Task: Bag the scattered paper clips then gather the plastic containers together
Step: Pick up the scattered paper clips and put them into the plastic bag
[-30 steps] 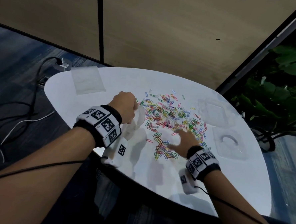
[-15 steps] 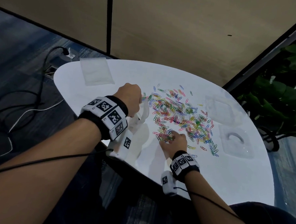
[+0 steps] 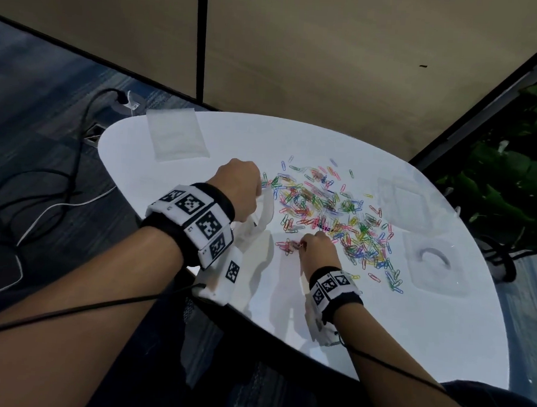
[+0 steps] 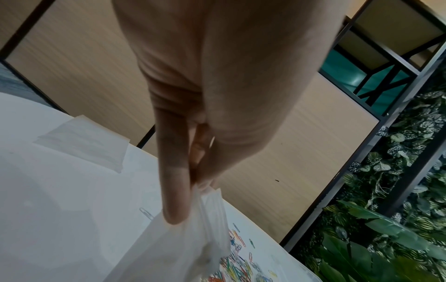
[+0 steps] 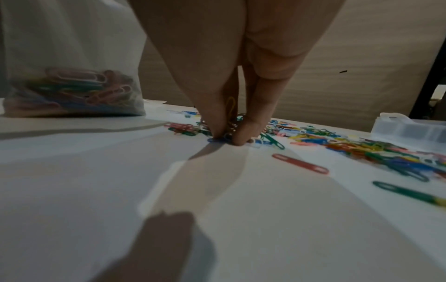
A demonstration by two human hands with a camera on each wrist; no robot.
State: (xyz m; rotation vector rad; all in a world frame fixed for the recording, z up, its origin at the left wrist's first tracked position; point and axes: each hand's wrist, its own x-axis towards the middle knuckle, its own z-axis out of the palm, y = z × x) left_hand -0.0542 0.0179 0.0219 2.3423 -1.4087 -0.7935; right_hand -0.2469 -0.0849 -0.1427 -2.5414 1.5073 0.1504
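Colourful paper clips (image 3: 332,216) lie scattered across the middle of the white table (image 3: 379,320). My left hand (image 3: 239,189) pinches the top of a clear plastic bag (image 4: 178,248) that hangs to the table; the bag (image 5: 72,91) holds several clips at its bottom. My right hand (image 3: 316,252) is curled over a small bunch of clips (image 3: 289,246) near the pile's front left, its fingertips (image 5: 243,137) pinched on them against the table. Two clear plastic containers (image 3: 405,205) (image 3: 433,267) sit at the right of the pile.
A stack of clear bags (image 3: 177,138) lies at the table's far left. Cables (image 3: 41,189) run over the floor to the left. Green plants (image 3: 520,174) stand beyond the table's right edge. A tan partition wall (image 3: 301,63) rises behind.
My right hand has drawn left and nearer from the pile's front, fingers going from spread flat to curled on a bunch of clips. The left hand keeps hold of the bag.
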